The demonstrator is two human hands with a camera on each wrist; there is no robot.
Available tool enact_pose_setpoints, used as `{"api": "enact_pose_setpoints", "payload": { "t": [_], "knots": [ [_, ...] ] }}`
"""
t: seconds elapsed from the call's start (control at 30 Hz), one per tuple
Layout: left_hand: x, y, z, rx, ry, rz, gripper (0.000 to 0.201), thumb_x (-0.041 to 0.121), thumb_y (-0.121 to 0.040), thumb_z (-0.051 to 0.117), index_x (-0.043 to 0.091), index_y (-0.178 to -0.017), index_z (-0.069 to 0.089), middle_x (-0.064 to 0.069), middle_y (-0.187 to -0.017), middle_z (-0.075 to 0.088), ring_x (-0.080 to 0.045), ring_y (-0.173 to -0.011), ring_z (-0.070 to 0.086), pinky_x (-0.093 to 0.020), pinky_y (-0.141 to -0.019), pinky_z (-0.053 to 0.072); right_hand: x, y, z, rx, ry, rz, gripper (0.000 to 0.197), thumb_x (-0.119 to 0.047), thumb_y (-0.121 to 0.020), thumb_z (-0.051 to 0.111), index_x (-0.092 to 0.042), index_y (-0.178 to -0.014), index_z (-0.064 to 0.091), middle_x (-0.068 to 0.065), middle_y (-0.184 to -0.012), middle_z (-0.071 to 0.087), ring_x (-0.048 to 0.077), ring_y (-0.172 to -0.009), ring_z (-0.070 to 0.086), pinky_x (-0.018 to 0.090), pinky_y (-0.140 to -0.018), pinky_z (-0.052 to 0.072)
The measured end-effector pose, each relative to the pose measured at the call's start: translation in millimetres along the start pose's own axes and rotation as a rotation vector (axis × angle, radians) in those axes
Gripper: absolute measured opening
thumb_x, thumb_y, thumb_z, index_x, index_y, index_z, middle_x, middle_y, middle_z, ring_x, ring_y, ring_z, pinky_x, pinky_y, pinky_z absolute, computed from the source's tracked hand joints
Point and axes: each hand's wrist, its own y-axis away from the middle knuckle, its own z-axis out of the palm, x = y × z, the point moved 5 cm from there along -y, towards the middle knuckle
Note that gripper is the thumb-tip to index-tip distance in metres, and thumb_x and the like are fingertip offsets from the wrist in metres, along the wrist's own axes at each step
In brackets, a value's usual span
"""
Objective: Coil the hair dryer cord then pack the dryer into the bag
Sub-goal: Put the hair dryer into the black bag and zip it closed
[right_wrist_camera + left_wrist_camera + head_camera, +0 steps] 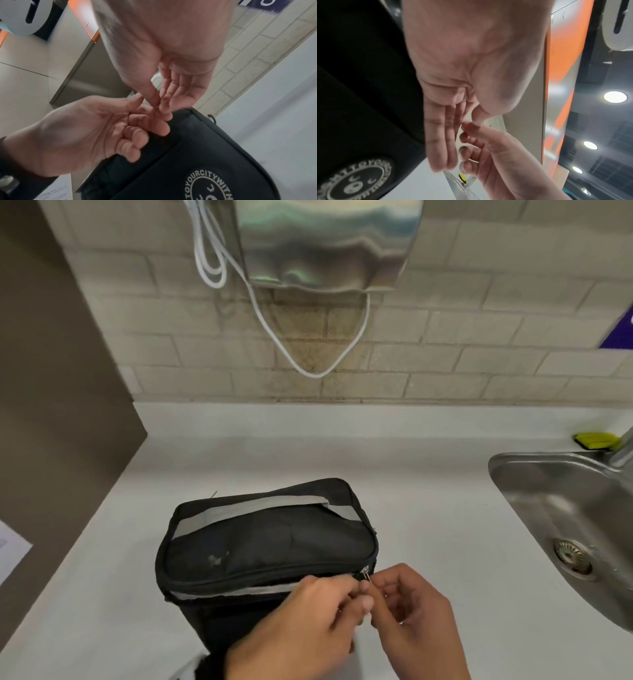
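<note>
A black bag (267, 546) with grey straps stands on the white counter (308, 446), its lid down. The metal zipper pull (366, 574) sits at the bag's front right corner. My right hand (376, 587) pinches that pull between thumb and forefinger; in the right wrist view the pinch (158, 106) is just above the bag (205, 148). My left hand (356, 590) has curled fingers pinching the bag's zipper edge right beside the pull, touching the right fingers (465, 124). No hair dryer or cord of its own shows in any view.
A steel sink (513, 470) lies to the right, with a yellow sponge (596, 441) behind it. A metal wall unit (329, 244) hangs above, trailing a white cable (308, 368). A brown panel (51, 405) bounds the left, with a paper sheet (10, 549) below it.
</note>
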Motion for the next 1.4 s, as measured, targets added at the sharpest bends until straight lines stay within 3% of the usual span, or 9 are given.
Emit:
{"api": "enact_pose_setpoints", "payload": {
  "t": [0.23, 0.47, 0.63, 0.7, 0.87, 1.07, 1.17, 1.23, 1.4],
  "knots": [
    [-3, -9, 7, 0.154, 0.214, -0.035, 0.03, 0.034, -0.098, 0.05, 0.015, -0.078, 0.064, -0.002, -0.068, 0.073, -0.005, -0.056, 0.071, -0.032, -0.066, 0.06, -8, 3, 1, -0.081, 0.061, -0.119, 0.018, -0.015, -0.083, 0.069, -0.03, -0.074, 0.063, -0.004, -0.053, 0.064, 0.009, -0.042, 0.051, 0.03, -0.042, 0.044],
    [-13, -11, 9, 0.216, -0.015, 0.025, 0.029, 0.037, -0.092, 0.046, 0.014, -0.074, 0.054, -0.003, -0.07, 0.069, -0.016, -0.063, 0.066, -0.04, -0.062, 0.054, -6, -2, -5, -0.192, 0.089, -0.219, 0.03, -0.007, -0.074, 0.071, -0.033, -0.087, 0.067, -0.008, -0.075, 0.066, 0.009, -0.053, 0.057, 0.023, -0.045, 0.048],
    [-8, -7, 11, 0.245, -0.103, 0.032, 0.028, 0.039, -0.09, 0.044, 0.014, -0.081, 0.053, -0.007, -0.074, 0.064, -0.026, -0.065, 0.058, -0.039, -0.059, 0.05, -10, -22, -13, -0.113, 0.408, -0.538, 0.042, -0.019, -0.076, 0.071, -0.031, -0.115, 0.059, -0.012, -0.113, 0.06, 0.005, -0.096, 0.057, 0.013, -0.078, 0.047],
    [-5, -4, 8, 0.258, -0.122, 0.038, 0.027, 0.037, -0.091, 0.043, 0.014, -0.08, 0.05, -0.007, -0.075, 0.064, -0.027, -0.067, 0.059, -0.041, -0.061, 0.051, -8, -28, -6, -0.137, 0.533, -0.651, 0.028, -0.026, -0.082, 0.065, -0.025, -0.109, 0.062, -0.005, -0.114, 0.064, 0.013, -0.099, 0.057, 0.022, -0.083, 0.046],
    [-10, 7, -4, 0.327, -0.197, 0.068, 0.022, 0.036, -0.088, 0.043, 0.018, -0.076, 0.046, -0.003, -0.074, 0.063, -0.027, -0.068, 0.058, -0.039, -0.063, 0.05, -5, -36, -6, -0.058, 0.663, -0.815, 0.015, -0.023, -0.084, 0.064, -0.012, -0.085, 0.074, 0.001, -0.096, 0.073, 0.026, -0.082, 0.057, 0.034, -0.069, 0.048],
    [-37, 46, -27, 0.439, -0.291, 0.132, 0.012, 0.032, -0.08, 0.054, 0.022, -0.072, 0.053, 0.006, -0.055, 0.057, -0.017, -0.044, 0.054, -0.026, -0.042, 0.051, -2, -40, -10, 0.004, 0.686, -0.867, 0.017, -0.025, -0.08, 0.068, -0.011, -0.076, 0.076, 0.0, -0.089, 0.075, 0.027, -0.071, 0.06, 0.033, -0.065, 0.049],
    [-50, 70, -42, 0.499, -0.404, 0.183, 0.013, 0.024, -0.077, 0.06, 0.023, -0.064, 0.058, 0.006, -0.051, 0.052, -0.015, -0.041, 0.045, -0.015, -0.048, 0.042, -4, -40, -10, 0.021, 0.658, -0.869, 0.017, -0.024, -0.079, 0.067, -0.011, -0.072, 0.076, 0.001, -0.087, 0.076, 0.022, -0.07, 0.058, 0.027, -0.065, 0.047],
    [-57, 86, -54, 0.537, -0.472, 0.202, 0.017, 0.02, -0.075, 0.063, 0.021, -0.058, 0.057, 0.004, -0.048, 0.047, -0.016, -0.042, 0.036, -0.015, -0.049, 0.03, -5, -40, -9, 0.026, 0.648, -0.875, 0.018, -0.023, -0.078, 0.067, -0.01, -0.069, 0.076, 0.002, -0.084, 0.076, 0.019, -0.071, 0.056, 0.024, -0.064, 0.045],
    [-80, 117, -77, 0.577, -0.486, 0.25, 0.019, 0.016, -0.081, 0.064, 0.019, -0.063, 0.057, 0.005, -0.055, 0.044, -0.014, -0.047, 0.033, -0.018, -0.043, 0.033, -8, -43, -14, 0.041, 0.659, -0.843, 0.024, -0.026, -0.079, 0.063, -0.011, -0.065, 0.076, 0.001, -0.082, 0.076, 0.013, -0.071, 0.053, 0.017, -0.069, 0.042]
  ]
}}
